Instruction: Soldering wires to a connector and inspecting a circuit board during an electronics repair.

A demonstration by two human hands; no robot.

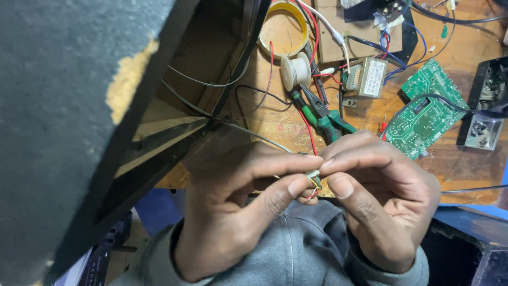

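Item: thin wire ends (313,180), at the table's near edge. Left hand (238,212) and right hand (370,196) fingers are pinching them together, apparently twisting a splice. Next calls for steady, fine turning.

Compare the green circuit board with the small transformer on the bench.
The green circuit board is flat, wide and bright green; the transformer is a compact, blocky part with a pale label. The board lies tilted at the right; the transformer sits further left, nearer the solder spool. Both rest untouched on the wooden bench, with wires attached.
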